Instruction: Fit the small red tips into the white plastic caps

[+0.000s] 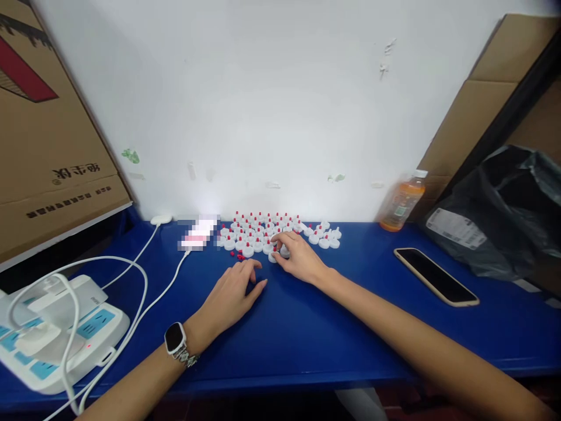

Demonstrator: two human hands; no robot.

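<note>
White caps with red tips [267, 229] clustered near the back edge of the blue table [333, 327], close to the white wall [272, 99] — red tips pointing upward, the cluster's long axis running left to right along the wall. One white cap [276, 255] at the near edge of the cluster, pinched under the fingertips of the right hand [298, 255]; fingers curled down onto it, palm down, forearm stretched in from the lower right. A few loose red tips [241, 255] just beside the left hand [234, 292] — flat on the table, fingers relaxed and slightly spread, holding nothing, smartwatch [175, 338] on the wrist. Farther out: dark phone [435, 276] lying flat to the right, orange drink bottle [402, 202] upright by the wall, black bag [504, 210] beyond. To the left, white cable [135, 304] and power strip [56, 333], cardboard box [48, 128] above.
</note>
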